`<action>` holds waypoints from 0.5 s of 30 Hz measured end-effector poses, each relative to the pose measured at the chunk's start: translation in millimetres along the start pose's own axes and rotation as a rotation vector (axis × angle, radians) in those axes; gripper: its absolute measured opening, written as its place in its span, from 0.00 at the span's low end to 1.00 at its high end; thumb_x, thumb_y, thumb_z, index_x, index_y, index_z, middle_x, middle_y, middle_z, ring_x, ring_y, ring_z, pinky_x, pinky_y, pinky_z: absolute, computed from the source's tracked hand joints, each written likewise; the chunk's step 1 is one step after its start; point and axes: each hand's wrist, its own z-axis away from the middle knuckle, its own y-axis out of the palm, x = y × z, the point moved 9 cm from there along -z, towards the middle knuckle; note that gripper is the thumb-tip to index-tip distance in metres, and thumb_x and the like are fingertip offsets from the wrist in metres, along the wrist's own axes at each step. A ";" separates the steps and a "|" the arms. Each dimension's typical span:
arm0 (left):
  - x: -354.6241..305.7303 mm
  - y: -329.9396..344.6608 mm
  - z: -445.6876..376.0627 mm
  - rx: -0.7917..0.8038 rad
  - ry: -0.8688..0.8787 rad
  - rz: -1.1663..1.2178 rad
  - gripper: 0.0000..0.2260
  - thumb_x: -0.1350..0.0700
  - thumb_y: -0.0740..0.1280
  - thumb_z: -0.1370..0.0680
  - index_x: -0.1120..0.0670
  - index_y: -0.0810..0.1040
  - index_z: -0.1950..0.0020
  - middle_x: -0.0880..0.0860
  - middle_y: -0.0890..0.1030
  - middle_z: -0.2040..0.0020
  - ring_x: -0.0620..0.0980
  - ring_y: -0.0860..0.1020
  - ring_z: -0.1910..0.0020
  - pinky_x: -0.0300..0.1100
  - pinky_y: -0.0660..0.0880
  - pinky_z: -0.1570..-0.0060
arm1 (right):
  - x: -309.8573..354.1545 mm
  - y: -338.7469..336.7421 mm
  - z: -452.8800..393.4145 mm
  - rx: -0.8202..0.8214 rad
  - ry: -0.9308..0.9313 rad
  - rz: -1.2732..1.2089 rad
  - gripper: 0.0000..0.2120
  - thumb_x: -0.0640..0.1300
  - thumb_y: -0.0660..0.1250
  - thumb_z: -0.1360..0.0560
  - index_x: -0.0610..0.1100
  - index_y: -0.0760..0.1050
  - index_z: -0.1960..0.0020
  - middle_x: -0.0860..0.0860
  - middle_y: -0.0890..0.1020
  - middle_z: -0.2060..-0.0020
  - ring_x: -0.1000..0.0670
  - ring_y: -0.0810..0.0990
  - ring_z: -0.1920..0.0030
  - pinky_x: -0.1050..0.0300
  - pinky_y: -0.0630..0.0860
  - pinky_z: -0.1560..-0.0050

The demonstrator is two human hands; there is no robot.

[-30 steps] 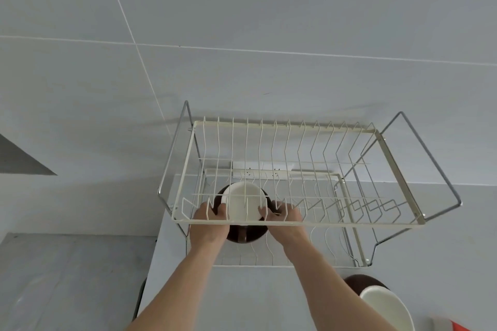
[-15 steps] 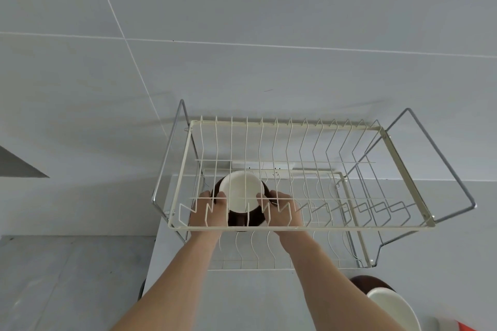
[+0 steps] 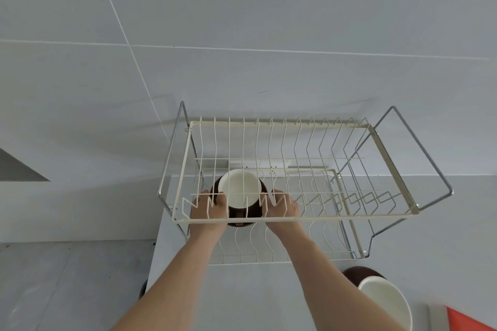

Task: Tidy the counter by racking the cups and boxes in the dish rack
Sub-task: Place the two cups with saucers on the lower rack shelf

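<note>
A two-tier cream wire dish rack (image 3: 295, 219) with chrome side handles stands on the grey counter against the tiled wall. Under its upper tier, on the lower tier's left part, a brown cup with a white inside (image 3: 240, 192) is tilted with its mouth toward me. My left hand (image 3: 208, 212) grips its left side and my right hand (image 3: 282, 208) grips its right side, both reaching in beneath the upper tier. A second brown cup with a white inside (image 3: 384, 301) stands on the counter at the lower right.
A red-orange box corner (image 3: 468, 321) shows at the bottom right edge. A white power strip (image 3: 259, 166) lies along the wall behind the rack. The counter's left edge (image 3: 154, 258) drops to a grey floor.
Both hands have pushed the cup a little farther back into the lower tier. The camera has shifted slightly, so the rack sits a bit lower in view.
</note>
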 end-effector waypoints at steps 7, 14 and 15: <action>-18.4 -10.7 45.3 -0.050 0.294 -0.242 0.15 0.51 0.59 0.21 0.56 0.69 0.37 0.58 0.76 0.45 0.59 0.76 0.46 0.51 0.76 0.50 | 15.5 -21.6 40.9 0.081 -0.191 0.373 0.23 0.51 0.58 0.19 0.42 0.64 0.27 0.46 0.71 0.31 0.43 0.69 0.30 0.48 0.71 0.35; -23.5 -10.7 95.6 -0.031 0.549 -0.668 0.25 0.50 0.58 0.23 0.57 0.63 0.27 0.55 0.73 0.32 0.55 0.71 0.34 0.47 0.70 0.35 | 11.4 -34.1 86.0 0.046 -0.402 0.567 0.22 0.51 0.59 0.19 0.41 0.66 0.30 0.46 0.73 0.34 0.45 0.70 0.32 0.52 0.68 0.31; -22.7 -11.2 102.2 -0.026 0.569 -0.699 0.25 0.49 0.58 0.23 0.57 0.64 0.28 0.54 0.73 0.33 0.54 0.71 0.34 0.46 0.69 0.34 | 7.7 -35.2 92.0 0.053 -0.406 0.582 0.23 0.51 0.59 0.19 0.40 0.64 0.28 0.45 0.72 0.32 0.44 0.68 0.31 0.52 0.65 0.28</action>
